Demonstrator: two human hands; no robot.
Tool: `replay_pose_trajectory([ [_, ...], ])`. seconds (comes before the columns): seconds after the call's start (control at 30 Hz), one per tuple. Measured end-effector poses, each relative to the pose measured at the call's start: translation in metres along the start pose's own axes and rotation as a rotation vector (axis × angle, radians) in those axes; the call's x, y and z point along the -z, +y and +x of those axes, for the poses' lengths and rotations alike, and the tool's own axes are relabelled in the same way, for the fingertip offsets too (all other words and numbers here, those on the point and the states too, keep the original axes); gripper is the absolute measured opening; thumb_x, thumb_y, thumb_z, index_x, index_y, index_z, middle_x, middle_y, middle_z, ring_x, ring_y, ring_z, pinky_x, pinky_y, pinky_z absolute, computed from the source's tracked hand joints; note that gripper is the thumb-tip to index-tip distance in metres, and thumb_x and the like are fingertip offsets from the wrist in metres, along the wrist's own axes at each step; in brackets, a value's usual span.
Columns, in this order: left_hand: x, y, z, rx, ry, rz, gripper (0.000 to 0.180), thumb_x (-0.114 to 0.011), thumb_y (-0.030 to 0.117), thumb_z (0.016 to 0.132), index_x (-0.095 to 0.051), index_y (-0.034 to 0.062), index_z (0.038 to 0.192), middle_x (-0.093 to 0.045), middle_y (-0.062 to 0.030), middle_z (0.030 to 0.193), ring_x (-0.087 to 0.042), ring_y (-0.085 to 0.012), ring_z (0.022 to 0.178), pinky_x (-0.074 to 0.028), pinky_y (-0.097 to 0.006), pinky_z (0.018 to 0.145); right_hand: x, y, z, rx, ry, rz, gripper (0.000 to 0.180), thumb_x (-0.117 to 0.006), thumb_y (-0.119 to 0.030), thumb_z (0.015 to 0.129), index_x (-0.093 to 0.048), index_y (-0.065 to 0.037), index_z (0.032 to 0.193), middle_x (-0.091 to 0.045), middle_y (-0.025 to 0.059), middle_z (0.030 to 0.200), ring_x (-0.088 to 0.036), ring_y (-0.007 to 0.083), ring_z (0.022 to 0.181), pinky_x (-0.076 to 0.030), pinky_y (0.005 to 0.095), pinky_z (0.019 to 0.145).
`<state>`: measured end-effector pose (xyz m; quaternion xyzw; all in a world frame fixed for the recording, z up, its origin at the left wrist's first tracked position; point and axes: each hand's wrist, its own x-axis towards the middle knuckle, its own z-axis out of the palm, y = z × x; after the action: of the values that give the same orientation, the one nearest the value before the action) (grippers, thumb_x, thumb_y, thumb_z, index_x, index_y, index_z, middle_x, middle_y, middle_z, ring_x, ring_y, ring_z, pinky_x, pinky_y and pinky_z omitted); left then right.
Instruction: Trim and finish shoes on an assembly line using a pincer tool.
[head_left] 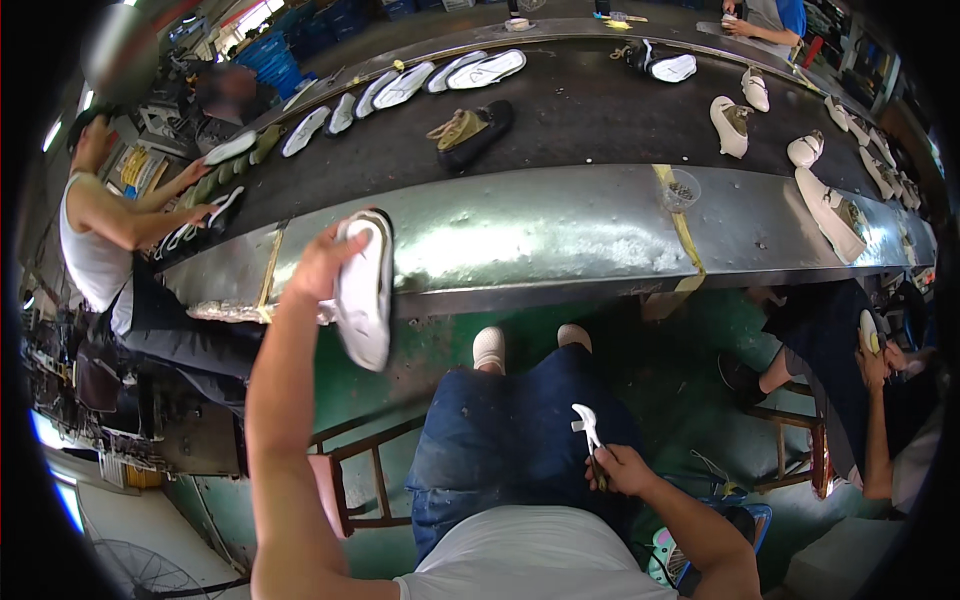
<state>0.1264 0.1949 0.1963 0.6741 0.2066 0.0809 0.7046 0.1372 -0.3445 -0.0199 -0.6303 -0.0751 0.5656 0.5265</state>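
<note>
My left hand (pixel 325 262) grips a shoe (pixel 366 300) at its side, fingers wrapped round it and thumb on its white underside. It is held up in front of the bench's metal edge, the white bottom facing me and one end pointing down. Over my right thigh, my right hand (pixel 622 470) is closed round the handles of a pair of lasting pliers (pixel 589 427). Their shiny head with a hammer-like side points up and away from me. Nothing else touches either hand.
Before me runs a long dark bench (pixel 590 120) with a metal front strip (pixel 520 225). On it stand white-bottomed shoes (pixel 405 85), a dark shoe (pixel 475 135), beige shoes (pixel 830 215) and a clear cup (pixel 682 190). Co-workers sit at left (pixel 100 220) and right (pixel 880 400), each handling shoes.
</note>
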Motion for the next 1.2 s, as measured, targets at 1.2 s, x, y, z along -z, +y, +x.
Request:
replay_pose_trajectory([
  [1.2, -0.158, -0.253, -0.140, -0.168, 0.017, -0.221, 0.040, -0.064, 0.003, 0.095, -0.056, 0.0081, 0.134, -0.055, -0.0038, 0.127, -0.052, -0.0147, 0.118, -0.040, -0.029, 0.104, -0.093, -0.042, 0.057, 0.484, 0.212, -0.694, 0.029, -0.059, -0.022, 0.098, -0.060, 0.004, 0.109, -0.068, 0.0217, 0.085, -0.068, 0.0398, 0.077, -0.053, 0.0443, 0.072],
])
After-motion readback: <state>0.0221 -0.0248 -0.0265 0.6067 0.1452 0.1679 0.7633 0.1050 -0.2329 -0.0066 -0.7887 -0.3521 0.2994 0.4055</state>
